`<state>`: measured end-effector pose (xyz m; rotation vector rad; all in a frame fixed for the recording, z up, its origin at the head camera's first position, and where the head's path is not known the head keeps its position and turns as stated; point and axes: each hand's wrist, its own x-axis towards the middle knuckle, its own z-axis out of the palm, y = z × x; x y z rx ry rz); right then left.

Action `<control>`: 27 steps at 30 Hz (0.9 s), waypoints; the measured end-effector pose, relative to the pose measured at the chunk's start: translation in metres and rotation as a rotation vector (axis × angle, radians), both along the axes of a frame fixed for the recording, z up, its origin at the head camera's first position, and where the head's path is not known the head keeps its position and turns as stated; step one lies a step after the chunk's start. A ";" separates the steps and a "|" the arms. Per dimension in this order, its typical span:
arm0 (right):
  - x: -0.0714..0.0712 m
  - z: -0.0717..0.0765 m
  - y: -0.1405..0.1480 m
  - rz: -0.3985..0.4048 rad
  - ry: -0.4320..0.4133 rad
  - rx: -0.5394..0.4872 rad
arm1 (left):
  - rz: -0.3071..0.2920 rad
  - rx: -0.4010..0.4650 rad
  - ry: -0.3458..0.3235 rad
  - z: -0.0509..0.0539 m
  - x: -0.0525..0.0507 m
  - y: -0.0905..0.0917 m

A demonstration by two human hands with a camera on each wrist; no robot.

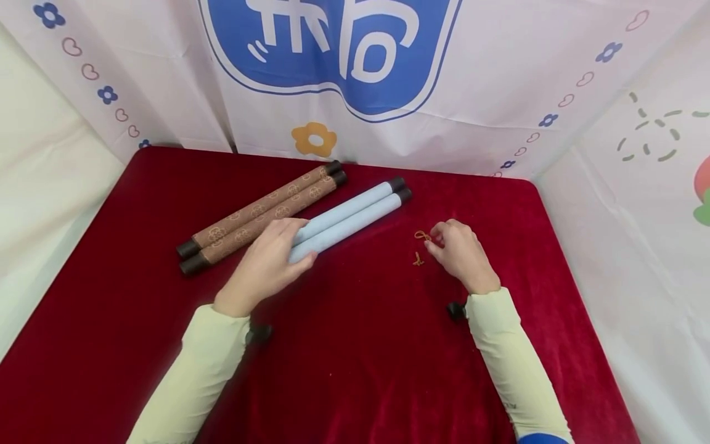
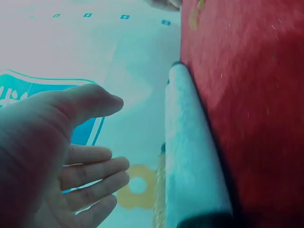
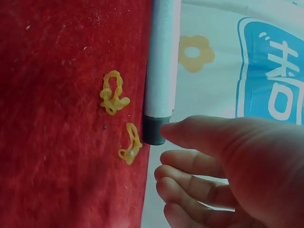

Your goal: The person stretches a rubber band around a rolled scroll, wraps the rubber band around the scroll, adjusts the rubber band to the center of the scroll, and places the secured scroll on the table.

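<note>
Two light blue rolls with black ends (image 1: 360,220) lie side by side, slanting across the table. My left hand (image 1: 269,262) hovers at their near left end, its thumb apart from the fingers. In the left wrist view, a gap separates this hand from the blue roll (image 2: 192,142). My right hand (image 1: 460,251) is beside two small yellowish bands that look like rubber bands, a loop (image 1: 423,235) and a twisted one (image 1: 418,261). The right wrist view has both bands lying on the cloth, while the right fingers bend loosely around nothing.
Behind the left hand, two brown patterned rolls with black ends (image 1: 299,201) lie parallel. Dark red cloth (image 1: 355,345) covers the table. A white printed curtain (image 1: 477,117) hangs along the back edge, with pale fabric at both sides.
</note>
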<state>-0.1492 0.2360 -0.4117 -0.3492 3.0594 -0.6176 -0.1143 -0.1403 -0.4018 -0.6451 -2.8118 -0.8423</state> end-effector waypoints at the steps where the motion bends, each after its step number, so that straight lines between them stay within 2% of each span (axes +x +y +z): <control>1: -0.001 -0.001 0.000 -0.005 -0.015 -0.007 | -0.013 0.009 -0.015 -0.002 -0.003 0.004; 6: -0.009 -0.007 -0.001 -0.035 -0.067 -0.026 | -0.083 0.040 -0.092 -0.008 -0.016 0.025; 10: -0.015 -0.010 -0.003 -0.059 -0.074 -0.028 | -0.129 0.048 -0.139 -0.010 -0.026 0.040; 15: -0.018 -0.016 -0.003 -0.082 -0.095 -0.040 | -0.152 0.060 -0.171 -0.012 -0.030 0.061; 20: -0.017 -0.022 -0.003 -0.112 -0.103 -0.067 | -0.166 0.085 -0.154 -0.019 -0.030 0.075; 27: -0.021 -0.024 -0.005 -0.113 -0.059 -0.074 | -0.168 0.088 -0.105 -0.022 -0.031 0.075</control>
